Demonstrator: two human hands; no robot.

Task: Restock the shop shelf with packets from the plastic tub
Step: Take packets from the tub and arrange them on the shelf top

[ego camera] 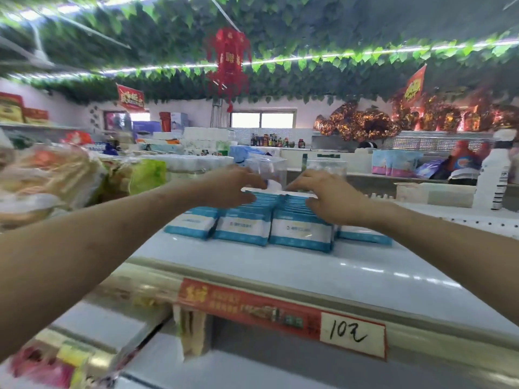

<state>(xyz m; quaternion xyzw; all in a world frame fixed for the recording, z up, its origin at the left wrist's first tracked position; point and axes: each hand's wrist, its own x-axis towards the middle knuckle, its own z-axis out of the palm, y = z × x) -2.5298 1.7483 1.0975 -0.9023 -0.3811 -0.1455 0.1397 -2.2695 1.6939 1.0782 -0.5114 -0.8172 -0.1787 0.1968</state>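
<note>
Rows of blue-and-white plastic packets (302, 233) already stand mid-frame on the white metal shelf (280, 265); our left hand (233, 186) and right hand (331, 196) clasp their tops. We see no plastic tub, so what remains is unclear.

Single head view, wide-angle, close above the front edge of the shelf (280, 265), facing forward across it; ceiling (309, 29) above it.
</note>
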